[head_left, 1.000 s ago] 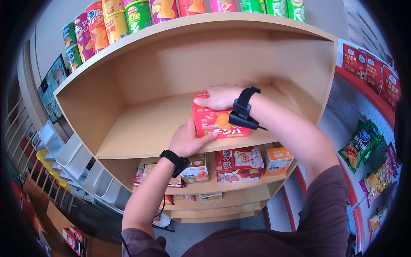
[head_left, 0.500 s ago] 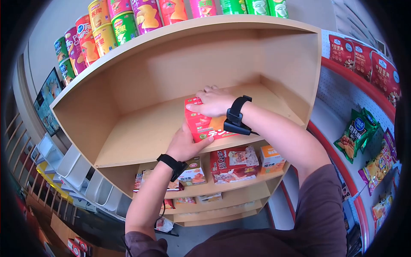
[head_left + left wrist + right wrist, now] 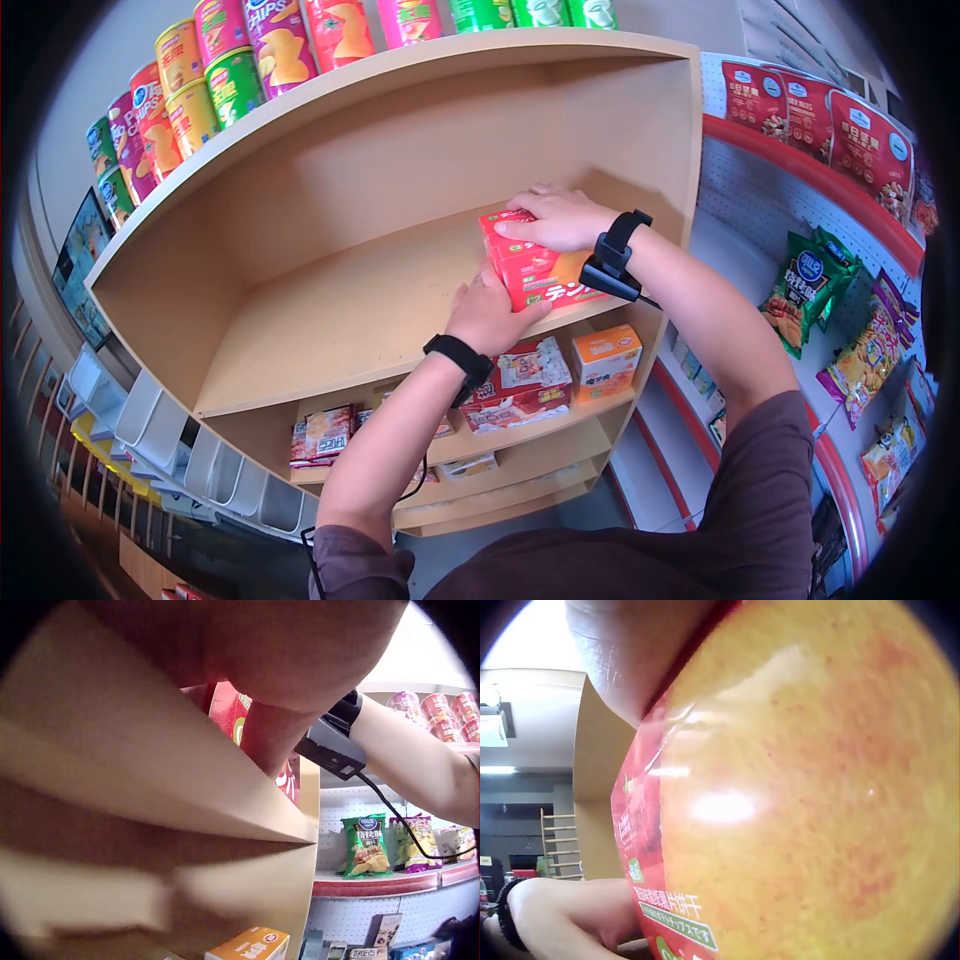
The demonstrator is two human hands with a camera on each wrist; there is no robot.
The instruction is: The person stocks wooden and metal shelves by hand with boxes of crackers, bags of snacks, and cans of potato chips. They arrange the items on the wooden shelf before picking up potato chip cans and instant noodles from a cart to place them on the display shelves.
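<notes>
Your left hand point(image 3: 490, 315) is at the near-left corner of the red box point(image 3: 510, 270), its fingers by the left end and its thumb stretched rightward along the lower front — spread about the corner rather than wrapped round it. That forearm rises from the lower left, over the lower shelf, with a black wristband point(image 3: 460, 362) at the wrist. The box itself sits on the upper shelf point(image 3: 300, 335), by the front edge and toward the right-hand end, its printed front facing you. Your right hand point(image 3: 562, 220) lies over the top of it, palm down, thumb near the left part of the top and fingers reaching loosely toward the back edge — laid on the box, not curled tight. The right arm comes in from the lower right with its elbow bent, and the wrist camera point(image 3: 610, 280) hangs before the box's front. Beneath, the orange box point(image 3: 607, 362) stands right of the red-and-white box point(image 3: 520, 385); farther right hangs a green bag point(image 3: 808, 285).
</notes>
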